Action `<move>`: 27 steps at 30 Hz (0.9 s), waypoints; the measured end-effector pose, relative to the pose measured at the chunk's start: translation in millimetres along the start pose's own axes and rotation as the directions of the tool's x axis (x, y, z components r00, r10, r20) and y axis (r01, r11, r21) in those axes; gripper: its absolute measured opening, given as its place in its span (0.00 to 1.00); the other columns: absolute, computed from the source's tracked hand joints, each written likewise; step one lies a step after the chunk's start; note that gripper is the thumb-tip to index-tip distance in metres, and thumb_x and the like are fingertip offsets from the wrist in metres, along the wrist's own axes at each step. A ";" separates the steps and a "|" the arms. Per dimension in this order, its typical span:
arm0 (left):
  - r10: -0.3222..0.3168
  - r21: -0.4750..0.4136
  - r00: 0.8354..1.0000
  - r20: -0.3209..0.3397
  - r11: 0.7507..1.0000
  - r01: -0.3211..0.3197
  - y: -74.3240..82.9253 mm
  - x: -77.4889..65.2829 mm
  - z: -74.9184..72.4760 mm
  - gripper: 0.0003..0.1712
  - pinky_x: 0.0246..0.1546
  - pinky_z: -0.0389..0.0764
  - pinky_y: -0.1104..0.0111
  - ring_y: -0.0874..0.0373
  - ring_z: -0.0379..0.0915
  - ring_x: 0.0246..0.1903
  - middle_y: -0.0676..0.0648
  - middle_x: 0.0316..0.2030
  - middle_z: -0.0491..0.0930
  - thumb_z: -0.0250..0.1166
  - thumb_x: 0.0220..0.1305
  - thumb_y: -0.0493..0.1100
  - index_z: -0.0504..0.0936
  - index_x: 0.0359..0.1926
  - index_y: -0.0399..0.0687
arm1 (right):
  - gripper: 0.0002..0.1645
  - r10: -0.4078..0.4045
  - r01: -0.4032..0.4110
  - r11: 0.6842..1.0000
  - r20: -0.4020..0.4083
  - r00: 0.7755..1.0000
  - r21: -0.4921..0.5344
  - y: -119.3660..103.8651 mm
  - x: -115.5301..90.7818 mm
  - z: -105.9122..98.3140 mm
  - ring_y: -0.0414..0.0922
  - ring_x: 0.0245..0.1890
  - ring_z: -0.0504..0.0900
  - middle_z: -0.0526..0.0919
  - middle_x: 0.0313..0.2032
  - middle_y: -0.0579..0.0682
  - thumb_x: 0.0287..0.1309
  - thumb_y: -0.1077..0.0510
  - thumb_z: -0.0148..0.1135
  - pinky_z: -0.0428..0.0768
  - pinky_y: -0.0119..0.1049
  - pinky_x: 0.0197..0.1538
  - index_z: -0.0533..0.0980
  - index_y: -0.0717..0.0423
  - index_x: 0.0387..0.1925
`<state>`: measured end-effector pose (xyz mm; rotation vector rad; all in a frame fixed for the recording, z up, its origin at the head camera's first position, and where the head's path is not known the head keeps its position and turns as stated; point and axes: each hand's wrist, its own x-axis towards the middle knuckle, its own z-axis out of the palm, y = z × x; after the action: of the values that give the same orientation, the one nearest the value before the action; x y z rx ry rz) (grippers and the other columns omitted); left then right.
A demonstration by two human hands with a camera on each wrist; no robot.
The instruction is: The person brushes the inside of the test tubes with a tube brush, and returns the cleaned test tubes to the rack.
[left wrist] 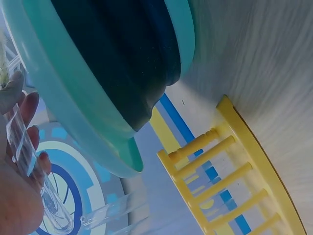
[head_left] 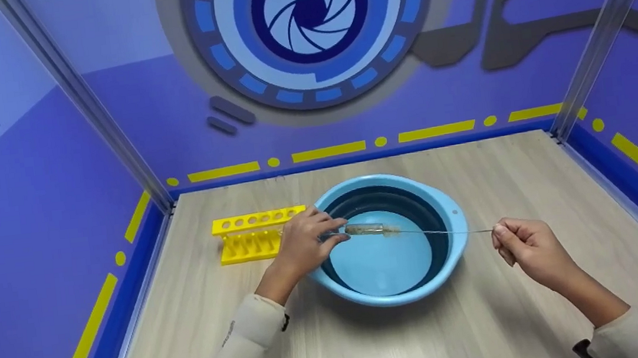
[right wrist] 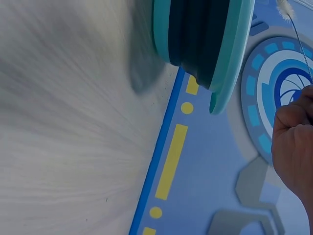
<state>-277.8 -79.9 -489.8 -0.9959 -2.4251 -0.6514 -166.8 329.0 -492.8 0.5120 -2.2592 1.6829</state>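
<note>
My left hand [head_left: 304, 240] grips a clear glass test tube [head_left: 364, 229], which lies nearly level over the basin with its mouth toward the right. My right hand [head_left: 531, 248] pinches the end of the thin wire handle of a test tube brush [head_left: 443, 232]. Pale bristles show at the tube's mouth and partly inside it. In the left wrist view, the tube's rounded end sticks out below the palm. The right wrist view shows the bristle tuft [right wrist: 284, 9] near its top edge. Beneath the tube stands a blue basin [head_left: 394, 300] with dark inner walls.
A yellow test tube rack [head_left: 232, 258] stands left of the basin, partly behind my left hand. Clear tubes [left wrist: 105, 214] stick out above it. The wooden table [head_left: 361, 352] is bounded by blue panels [head_left: 127, 104] at the back and sides.
</note>
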 end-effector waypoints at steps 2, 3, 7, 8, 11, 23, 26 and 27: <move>-0.007 -0.003 1.000 0.004 1.000 0.007 -0.6 -1.8 1.0 0.16 0.42 0.82 0.66 0.57 0.79 0.40 0.55 0.38 0.92 0.74 0.68 0.56 0.93 0.53 0.61 | 0.21 -0.002 0.002 0.999 -0.008 1.000 -0.037 -0.9 1.0 4.1 0.43 0.13 0.69 0.70 0.13 0.51 0.78 0.72 0.51 0.65 0.39 0.18 0.76 0.59 0.24; -0.010 -0.003 1.000 0.007 1.000 0.010 -1.0 -2.8 1.3 0.16 0.42 0.82 0.65 0.57 0.79 0.40 0.55 0.38 0.92 0.74 0.68 0.56 0.93 0.53 0.61 | 0.21 -0.007 0.006 0.998 -0.014 1.000 -0.058 -1.1 1.7 6.2 0.42 0.14 0.70 0.71 0.13 0.50 0.77 0.72 0.52 0.66 0.38 0.19 0.76 0.58 0.25; -0.018 -0.007 1.000 0.025 1.000 0.018 -3.4 -6.3 2.0 0.16 0.42 0.82 0.66 0.58 0.79 0.40 0.56 0.39 0.92 0.74 0.68 0.55 0.92 0.54 0.60 | 0.20 -0.050 0.046 0.988 -0.026 0.998 -0.144 -1.0 4.7 14.9 0.39 0.15 0.71 0.73 0.14 0.47 0.75 0.72 0.56 0.67 0.34 0.19 0.79 0.53 0.26; -0.018 -0.011 0.999 0.027 1.000 0.018 -4.1 -6.9 1.9 0.16 0.42 0.82 0.66 0.58 0.79 0.40 0.56 0.39 0.92 0.74 0.68 0.55 0.92 0.54 0.60 | 0.20 -0.061 0.056 0.985 -0.026 0.998 -0.165 -0.9 5.8 17.0 0.38 0.15 0.71 0.73 0.15 0.46 0.74 0.73 0.57 0.67 0.33 0.19 0.79 0.52 0.26; -0.024 -0.023 0.999 0.033 0.999 0.024 -5.3 -8.7 1.1 0.17 0.40 0.81 0.67 0.58 0.79 0.39 0.56 0.39 0.92 0.74 0.68 0.56 0.92 0.55 0.61 | 0.20 -0.101 0.094 0.973 -0.025 0.995 -0.210 0.6 9.2 22.8 0.36 0.16 0.71 0.74 0.15 0.45 0.72 0.73 0.59 0.66 0.31 0.18 0.80 0.50 0.27; -0.042 -0.074 0.992 0.122 0.996 0.052 -11.1 -11.4 -4.3 0.19 0.36 0.74 0.72 0.59 0.75 0.35 0.56 0.41 0.91 0.71 0.70 0.59 0.91 0.58 0.62 | 0.18 -0.271 0.269 0.918 0.035 0.962 -0.293 2.3 24.3 30.9 0.31 0.16 0.69 0.75 0.16 0.43 0.66 0.78 0.62 0.68 0.23 0.21 0.80 0.56 0.27; -0.033 -0.087 0.987 0.160 0.995 0.047 -11.9 -10.4 -6.0 0.19 0.37 0.75 0.72 0.59 0.76 0.36 0.55 0.42 0.92 0.70 0.71 0.59 0.90 0.58 0.62 | 0.19 -0.323 0.325 0.896 0.058 0.945 -0.303 2.2 27.7 34.3 0.30 0.18 0.70 0.75 0.17 0.43 0.62 0.80 0.63 0.69 0.22 0.23 0.79 0.56 0.26; -0.032 -0.090 0.984 0.172 0.995 0.048 -12.1 -9.8 -6.6 0.20 0.37 0.76 0.71 0.59 0.76 0.36 0.55 0.42 0.92 0.70 0.72 0.60 0.90 0.58 0.62 | 0.19 -0.336 0.339 0.888 0.064 0.940 -0.311 2.2 28.9 35.8 0.30 0.18 0.71 0.75 0.17 0.42 0.61 0.80 0.63 0.70 0.22 0.23 0.79 0.56 0.26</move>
<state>-278.9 -96.4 -493.1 -1.0824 -2.5902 -0.7266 -194.0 292.0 -492.6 0.7796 -2.2272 1.1240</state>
